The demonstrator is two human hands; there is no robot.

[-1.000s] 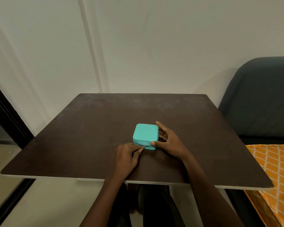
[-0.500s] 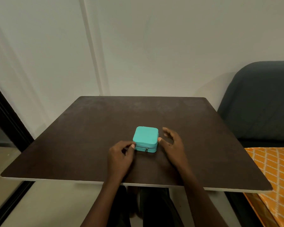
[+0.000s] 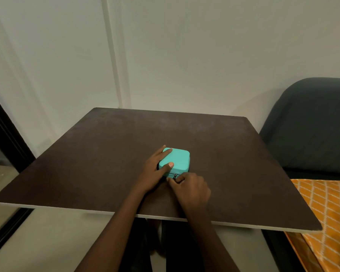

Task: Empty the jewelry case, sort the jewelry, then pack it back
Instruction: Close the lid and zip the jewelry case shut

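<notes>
Jewelry case work is only just starting, judging by the closed lid: the small turquoise box is sitting flat on the dark table, a little nearer the person than the middle of the top. Nearest the camera, the right hand is curling in against the front wall of the case, its fingertips pinching at the small metal zipper pull, probably so it can be drawn round the seam. Just beyond, the left hand is lying over the left side of the case with fingers fairly straight, the thumb pressing on the lid and the other fingers reaching along the far left corner; it seems to be bracing the light box so that it is not sliding while the zipper is being worked. No jewelry is showing yet. Farther off, a dark cushioned seat is standing beside the table's right edge, against a pale wall.
</notes>
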